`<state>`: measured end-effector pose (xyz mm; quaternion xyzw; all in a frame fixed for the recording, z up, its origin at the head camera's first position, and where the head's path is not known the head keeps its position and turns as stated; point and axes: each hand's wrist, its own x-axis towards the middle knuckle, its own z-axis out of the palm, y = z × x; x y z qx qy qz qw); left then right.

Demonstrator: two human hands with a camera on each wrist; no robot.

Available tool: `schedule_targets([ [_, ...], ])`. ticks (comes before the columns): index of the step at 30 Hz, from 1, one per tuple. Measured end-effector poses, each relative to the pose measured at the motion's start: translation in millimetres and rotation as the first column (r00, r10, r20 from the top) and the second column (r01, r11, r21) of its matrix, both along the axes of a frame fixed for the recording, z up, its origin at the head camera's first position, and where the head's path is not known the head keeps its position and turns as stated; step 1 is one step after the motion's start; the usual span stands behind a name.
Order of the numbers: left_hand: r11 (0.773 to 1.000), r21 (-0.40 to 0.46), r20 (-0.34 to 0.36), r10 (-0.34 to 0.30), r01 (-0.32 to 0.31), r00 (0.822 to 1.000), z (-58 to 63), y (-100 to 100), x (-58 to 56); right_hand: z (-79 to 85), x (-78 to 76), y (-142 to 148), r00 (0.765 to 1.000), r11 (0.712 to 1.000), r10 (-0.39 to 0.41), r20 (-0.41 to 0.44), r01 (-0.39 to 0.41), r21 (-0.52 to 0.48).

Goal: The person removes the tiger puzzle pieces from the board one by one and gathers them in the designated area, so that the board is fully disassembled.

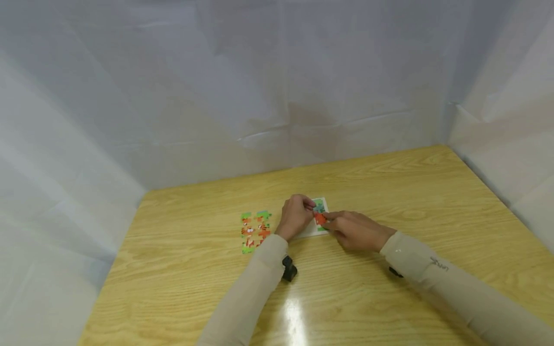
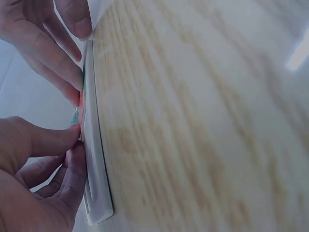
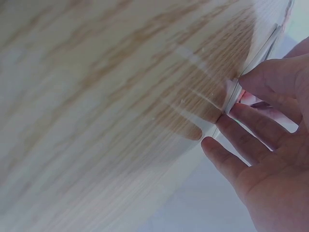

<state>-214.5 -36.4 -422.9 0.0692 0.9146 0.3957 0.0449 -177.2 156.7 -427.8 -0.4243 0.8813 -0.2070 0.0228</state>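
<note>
A white puzzle tray (image 1: 308,231) lies on the table with a grey-green piece (image 1: 319,205) and a red piece (image 1: 320,219) along its right side. My left hand (image 1: 295,217) reaches over the tray's left part. In the left wrist view, the thumb and forefinger of the left hand (image 2: 43,164) pinch a small puzzle piece, mostly hidden by the fingertips. From the right, my right hand (image 1: 357,230) touches the red piece and the tray's edge. Its fingers are fairly straight in the right wrist view, where the right hand (image 3: 270,130) lies along the tray's rim.
Left of the tray, several loose puzzle pieces (image 1: 250,229) with an orange striped animal face lie in two columns on the wooden table (image 1: 195,278). White sheeting (image 1: 216,120) hangs behind the table and along both sides. Both forearms wear light sleeves with dark wrist cameras.
</note>
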Motion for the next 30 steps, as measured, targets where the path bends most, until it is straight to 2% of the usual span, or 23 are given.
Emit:
schedule_targets([
  [10,0.999,0.052,-0.029,0.017,-0.016,0.999,-2.9,0.9,1.0,0.9,-0.7,1.6,1.0,1.0,0.013,-0.011,-0.013,0.007],
  [18,0.999,0.035,-0.052,0.016,-0.015,0.999,-3.1,-2.5,-0.4,-0.4,-2.6,1.9,1.0,1.0,0.02,0.009,-0.02,0.009],
  [24,1.0,0.022,-0.051,0.007,-0.006,0.999,2.5,-15.9,0.2,-0.1,-2.4,2.1,1.0,1.0,0.006,0.026,-0.006,0.012],
  [30,1.0,0.017,-0.038,0.024,-0.024,0.999,10.6,-36.9,2.3,1.6,-1.5,2.4,0.999,1.0,-0.015,0.03,0.014,0.028],
])
